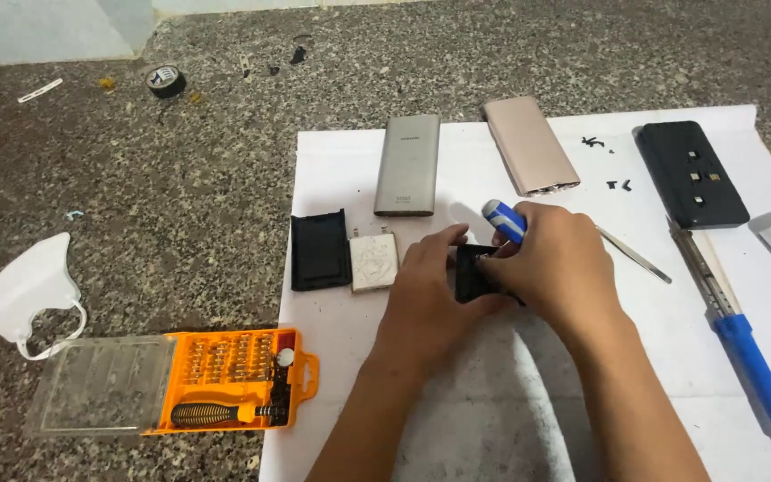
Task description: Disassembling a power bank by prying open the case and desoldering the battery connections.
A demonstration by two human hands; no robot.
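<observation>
Left hand [426, 286]: closed around a small black part [470, 278].
Right hand [551, 268]: gripping a blue-handled screwdriver [503, 220], tip on it.
Progress: black cover [320, 251] and battery cell [374, 262] already lie removed on the white sheet [493, 402]; screws apparently remain.

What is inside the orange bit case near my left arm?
The orange case holds rows of small bits in its upper part and a black-handled flexible shaft along the bottom. Its clear lid lies open to the left. Anything beneath the bit rack is hidden.

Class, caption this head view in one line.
Left hand steadies a black part while right hand holds a screwdriver.
</observation>
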